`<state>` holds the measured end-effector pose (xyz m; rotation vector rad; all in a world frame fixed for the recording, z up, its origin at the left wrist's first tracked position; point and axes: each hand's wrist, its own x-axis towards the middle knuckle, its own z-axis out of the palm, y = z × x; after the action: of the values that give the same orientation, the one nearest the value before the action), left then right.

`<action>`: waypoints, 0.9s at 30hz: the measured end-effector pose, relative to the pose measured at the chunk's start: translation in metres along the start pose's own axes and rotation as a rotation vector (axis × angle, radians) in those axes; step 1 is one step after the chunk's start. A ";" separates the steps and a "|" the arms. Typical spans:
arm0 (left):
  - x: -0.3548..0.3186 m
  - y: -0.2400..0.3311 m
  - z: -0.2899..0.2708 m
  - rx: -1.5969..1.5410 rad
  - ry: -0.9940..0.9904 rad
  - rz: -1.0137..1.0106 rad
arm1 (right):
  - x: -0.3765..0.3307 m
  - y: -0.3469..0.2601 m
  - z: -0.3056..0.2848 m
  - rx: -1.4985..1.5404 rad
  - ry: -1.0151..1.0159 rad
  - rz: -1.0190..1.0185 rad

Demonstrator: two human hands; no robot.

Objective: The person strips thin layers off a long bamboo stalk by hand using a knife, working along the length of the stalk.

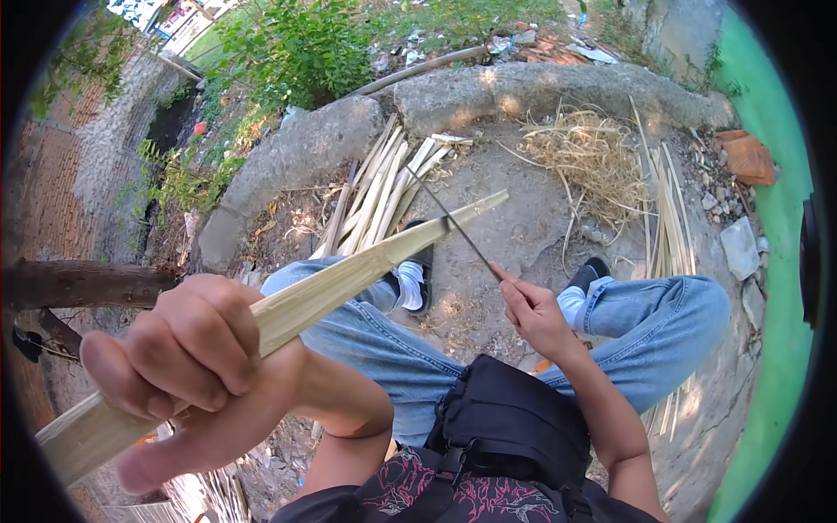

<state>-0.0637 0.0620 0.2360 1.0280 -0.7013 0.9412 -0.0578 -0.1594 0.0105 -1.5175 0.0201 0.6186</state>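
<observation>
Two hands work: the left hand (187,357) wraps its fingers around a bamboo slat (349,277) whose butt leaves frame at 8 o'clock; the right hand (534,314) pinches a thin blade (453,228) against the slat's 2 o'clock end, its handle hidden.

Two hands are seen: the left hand (187,349) and the right hand (534,312). One bamboo slat (349,277) is held and one thin blade (453,228) is counted. Two shoes (420,272) are seen, and one bag (514,423). The slats in the pile (384,187) cannot be counted exactly.
</observation>
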 end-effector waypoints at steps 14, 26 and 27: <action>0.010 0.009 -0.021 -0.058 0.044 -0.165 | 0.014 0.039 -0.014 0.087 0.083 0.098; 0.003 0.006 -0.025 0.081 0.185 -0.109 | 0.013 0.009 0.005 0.086 0.017 -0.042; 0.004 0.010 -0.023 0.218 0.247 -0.055 | 0.001 -0.009 0.013 0.016 -0.063 -0.160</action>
<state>-0.0698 0.0871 0.2350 1.0929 -0.3690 1.0917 -0.0581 -0.1459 0.0194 -1.4672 -0.1434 0.5361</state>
